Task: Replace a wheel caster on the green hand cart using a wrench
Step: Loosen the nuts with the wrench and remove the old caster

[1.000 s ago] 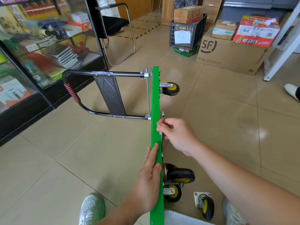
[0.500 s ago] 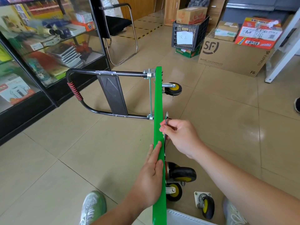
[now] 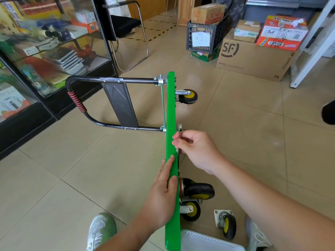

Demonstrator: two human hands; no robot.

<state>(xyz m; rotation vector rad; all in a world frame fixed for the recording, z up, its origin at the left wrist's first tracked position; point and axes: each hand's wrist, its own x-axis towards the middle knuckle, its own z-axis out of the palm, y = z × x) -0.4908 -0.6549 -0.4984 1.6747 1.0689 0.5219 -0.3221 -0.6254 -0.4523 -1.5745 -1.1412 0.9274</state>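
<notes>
On the beige tiled floor (image 3: 235, 142), the green hand cart (image 3: 171, 105) stands on its long edge, its deck seen as a thin strip running away from the person. Left of the cart is a glass display cabinet (image 3: 54, 51) full of goods; beyond the cart are a black chair (image 3: 126, 26), a dark crate (image 3: 206, 35) and a large cardboard box (image 3: 253, 58). The left hand (image 3: 161, 196) lies flat along the cart's upper edge, fingers straight and pressed together. The right hand (image 3: 199, 151), on the cart's right face, has its fingers curled and pinches a slim silvery wrench (image 3: 179, 128) held close against that face; only the tip shows. The cart's black handle (image 3: 76, 102) sticks out to its left. One mounted caster (image 3: 188, 96) sits at the far end and two (image 3: 199, 192) at the near end. A loose caster (image 3: 226, 224) lies on the floor just right of the cart's near end.
</notes>
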